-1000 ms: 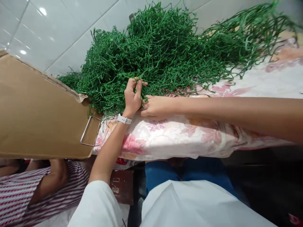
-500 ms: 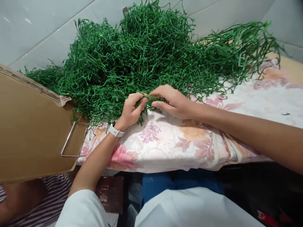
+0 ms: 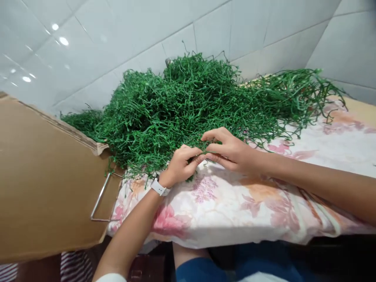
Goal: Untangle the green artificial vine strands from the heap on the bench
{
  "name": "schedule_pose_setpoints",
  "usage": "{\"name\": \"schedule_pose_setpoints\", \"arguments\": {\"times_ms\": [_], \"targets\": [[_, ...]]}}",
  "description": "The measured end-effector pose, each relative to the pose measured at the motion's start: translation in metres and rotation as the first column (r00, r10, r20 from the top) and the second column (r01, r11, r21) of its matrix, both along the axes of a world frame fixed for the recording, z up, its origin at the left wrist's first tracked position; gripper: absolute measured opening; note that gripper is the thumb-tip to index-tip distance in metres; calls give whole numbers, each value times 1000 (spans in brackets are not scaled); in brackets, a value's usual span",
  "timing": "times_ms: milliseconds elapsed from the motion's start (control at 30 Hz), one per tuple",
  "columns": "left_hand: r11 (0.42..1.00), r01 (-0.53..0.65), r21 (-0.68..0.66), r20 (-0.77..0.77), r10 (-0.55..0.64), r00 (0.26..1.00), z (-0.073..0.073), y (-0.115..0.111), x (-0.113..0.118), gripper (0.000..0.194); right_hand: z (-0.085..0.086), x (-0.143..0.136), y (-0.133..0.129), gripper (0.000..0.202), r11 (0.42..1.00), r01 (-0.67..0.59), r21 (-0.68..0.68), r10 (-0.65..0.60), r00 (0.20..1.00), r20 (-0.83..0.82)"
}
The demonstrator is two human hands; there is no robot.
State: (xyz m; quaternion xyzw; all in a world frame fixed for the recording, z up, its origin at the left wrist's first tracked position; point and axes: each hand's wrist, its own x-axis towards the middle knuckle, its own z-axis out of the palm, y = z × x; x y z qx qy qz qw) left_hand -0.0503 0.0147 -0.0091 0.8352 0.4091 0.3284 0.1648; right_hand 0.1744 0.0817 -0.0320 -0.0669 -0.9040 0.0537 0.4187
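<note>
A large tangled heap of thin green stems with small knobby tips [image 3: 176, 102] lies on the floral cloth [image 3: 223, 219]. At the heap's front edge, my left hand [image 3: 183, 162] is closed, thumb and forefinger pinching a green stem, and wears a white-strapped watch [image 3: 160, 187] at the wrist. My right hand [image 3: 232, 150] meets it fingertip to fingertip, its thumb and a finger closed on the same stem while another finger arches above. Most of the pinched stem is hidden by the fingers.
A cardboard sheet [image 3: 53, 188] stands at the left, with a bent metal wire frame [image 3: 101, 197] beside it. White tiled wall [image 3: 141, 35] rises behind the heap. Striped fabric [image 3: 76, 266] on a person shows below the cardboard.
The view has tilted up, so everything sits lower and further right in the picture. My right thumb and finger have come together on the stem, closer to my left hand.
</note>
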Motion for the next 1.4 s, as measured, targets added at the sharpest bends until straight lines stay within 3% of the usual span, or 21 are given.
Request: {"name": "schedule_pose_setpoints", "arguments": {"times_ms": [67,100,133,167,300,400,533,733,1200,1400], "targets": [[996,-27,-87,-45,23,999,-2,0,-1,50,-5,-3,2,28,984,-78,-163,87,995,51],[996,-35,-78,-60,30,998,-2,-1,-2,49,-7,-5,1,32,942,-92,-324,128,988,92],[997,-49,-66,-72,44,996,-2,-1,-2,47,-8,-7,1,39,883,-58,-465,120,987,105],[996,-67,-50,-82,63,995,-2,-2,-2,44,-9,-10,0,47,876,-13,-483,87,987,132],[987,-163,8,-85,163,983,0,-4,-1,38,-6,-18,-9,66,912,126,-390,-65,984,166],[981,-193,9,-89,193,977,-3,-2,1,40,-4,-20,-16,58,924,190,-333,-137,975,175],[973,-231,-17,-105,228,968,-10,4,4,42,-8,-19,-16,44,931,211,-299,-165,971,172],[964,-265,-40,-105,259,960,-12,1,5,38,-9,-17,-10,42,915,209,-345,-135,965,226],[988,-150,-28,-41,149,988,-10,-4,3,38,7,-13,-23,31,869,197,-454,-64,954,291],[1000,-18,-25,-87,16,996,-8,-7,2,17,8,-5,-23,30,912,131,-389,23,930,368]]}}
